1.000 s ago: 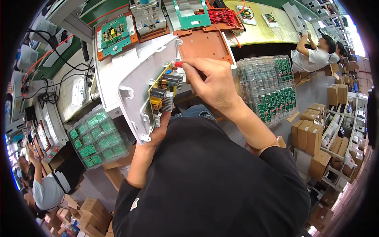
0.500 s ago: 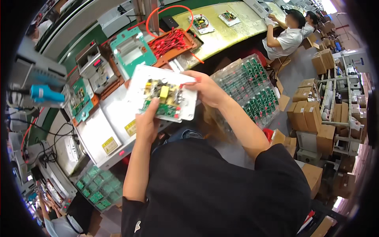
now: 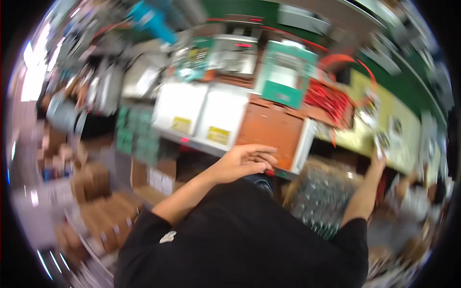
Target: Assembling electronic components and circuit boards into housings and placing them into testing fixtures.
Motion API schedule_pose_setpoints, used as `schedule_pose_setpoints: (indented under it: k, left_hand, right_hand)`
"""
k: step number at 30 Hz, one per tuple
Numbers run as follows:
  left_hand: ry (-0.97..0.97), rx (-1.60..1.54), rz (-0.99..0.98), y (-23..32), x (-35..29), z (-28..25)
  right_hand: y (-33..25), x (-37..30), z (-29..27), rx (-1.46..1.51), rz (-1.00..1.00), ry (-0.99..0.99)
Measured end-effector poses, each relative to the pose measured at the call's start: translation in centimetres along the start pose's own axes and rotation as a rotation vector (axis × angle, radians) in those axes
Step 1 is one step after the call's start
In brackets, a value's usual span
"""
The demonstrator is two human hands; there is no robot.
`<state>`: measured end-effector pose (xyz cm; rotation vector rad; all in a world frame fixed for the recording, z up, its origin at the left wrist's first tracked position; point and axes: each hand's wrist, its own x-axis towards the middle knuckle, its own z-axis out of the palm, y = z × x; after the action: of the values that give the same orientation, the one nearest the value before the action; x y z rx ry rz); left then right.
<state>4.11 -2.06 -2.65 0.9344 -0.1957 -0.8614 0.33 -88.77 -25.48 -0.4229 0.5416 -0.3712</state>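
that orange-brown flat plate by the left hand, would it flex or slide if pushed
The orange-brown plate looks like a flat, thick-edged slab, so probably stiff rather than floppy. It lies flat on the white bench, so a push would likely slide it, not tip it. The left hand rests at its near edge; blur hides surface texture.

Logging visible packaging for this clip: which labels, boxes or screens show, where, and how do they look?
Two yellow labels: small rectangles on white housings, bench front edge.
Brown cartons: stacked lower left, blurred.
Green-and-white panel: upright, behind the orange tray.
Left hand rests at that tray.
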Motion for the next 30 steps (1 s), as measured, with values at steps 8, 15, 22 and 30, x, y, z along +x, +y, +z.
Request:
schedule_pose_setpoints:
  k: [8,15,22,30]
  left_hand:
    - [1.293,0.721,0.518,5.4,-9.5,-10.4]
    - [1.545,1.732,0.233,3.6,-11.1,-30.7]
    - [1.248,1.946,-0.099,0.9,-4.3,-37.9]
    - [1.324,1.878,-0.225,5.6,-13.0,-35.1]
  right_hand:
    - [19.1,1.1,8.2,-0.599,-0.085,0.582]
    - [16.2,-8.3,7.8,-0.631,-0.219,0.313]
    - [16.9,-23.1,15.9,-0.909,-0.368,0.363]
    - [23.2,-25.1,26.6,-0.966,-0.352,0.089]
